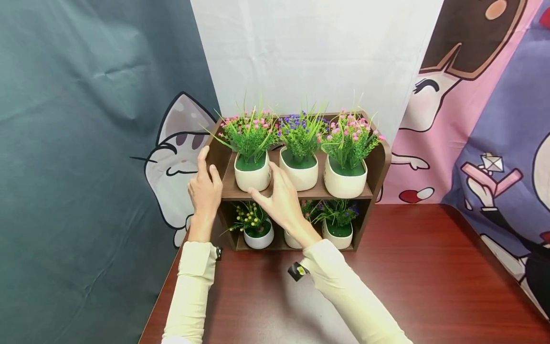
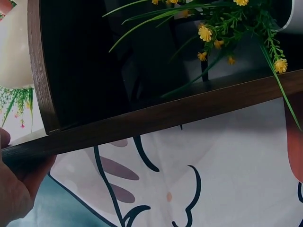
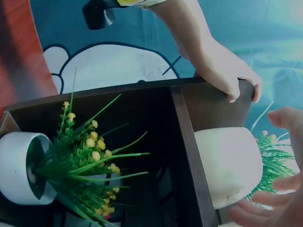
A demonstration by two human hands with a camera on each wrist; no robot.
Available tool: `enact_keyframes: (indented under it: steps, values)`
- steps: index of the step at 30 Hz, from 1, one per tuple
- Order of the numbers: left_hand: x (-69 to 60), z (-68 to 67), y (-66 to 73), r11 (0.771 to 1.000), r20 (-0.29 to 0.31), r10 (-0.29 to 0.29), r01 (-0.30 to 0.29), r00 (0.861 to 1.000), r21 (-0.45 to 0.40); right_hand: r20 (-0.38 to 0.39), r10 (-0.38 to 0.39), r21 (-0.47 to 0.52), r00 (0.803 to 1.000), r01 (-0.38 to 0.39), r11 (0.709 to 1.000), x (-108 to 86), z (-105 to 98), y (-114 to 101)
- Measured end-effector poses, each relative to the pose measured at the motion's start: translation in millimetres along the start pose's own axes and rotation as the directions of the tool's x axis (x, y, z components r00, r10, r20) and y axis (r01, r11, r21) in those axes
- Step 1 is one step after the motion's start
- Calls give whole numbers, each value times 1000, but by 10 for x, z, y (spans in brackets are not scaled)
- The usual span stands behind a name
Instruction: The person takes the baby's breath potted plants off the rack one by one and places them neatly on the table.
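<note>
My left hand (image 1: 204,188) grips the left side panel of a brown two-tier wooden shelf (image 1: 220,165), thumb on the inner face and fingers outside. In the left wrist view, the panel's edge (image 2: 118,111) runs between thumb and fingers. My right hand (image 1: 281,198) is spread around the front and right of a white pot (image 1: 253,179) with pink flowers, at the left of the upper tier. The right wrist view shows its thumb and fingers (image 3: 272,208) apart, close to that pot (image 3: 229,163); contact is unclear.
Beside it on the upper tier stand a pot with purple flowers (image 1: 299,177) and another with pink flowers (image 1: 345,184). Below are a yellow-flowered pot (image 1: 259,237), one partly behind my right arm, and a purple-flowered pot (image 1: 338,239). The shelf stands on a reddish table (image 1: 412,267).
</note>
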State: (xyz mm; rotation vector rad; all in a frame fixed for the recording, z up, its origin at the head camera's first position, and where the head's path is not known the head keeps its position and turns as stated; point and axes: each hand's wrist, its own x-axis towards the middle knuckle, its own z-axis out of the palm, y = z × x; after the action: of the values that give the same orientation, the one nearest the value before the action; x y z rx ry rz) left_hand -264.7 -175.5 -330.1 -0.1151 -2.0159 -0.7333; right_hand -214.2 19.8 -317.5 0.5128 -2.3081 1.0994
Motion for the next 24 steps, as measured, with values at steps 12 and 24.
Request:
enact_keyframes:
  steps: [12,24]
  values:
    - [25,12,-15,1000,1,26,-26,1000,-1,-65,307,53,949,-304,951,229,451,-108]
    - [4,19,-34,999,-2,38,-38,999,-5,-179,294,7,939,-298,955,288,568,-89]
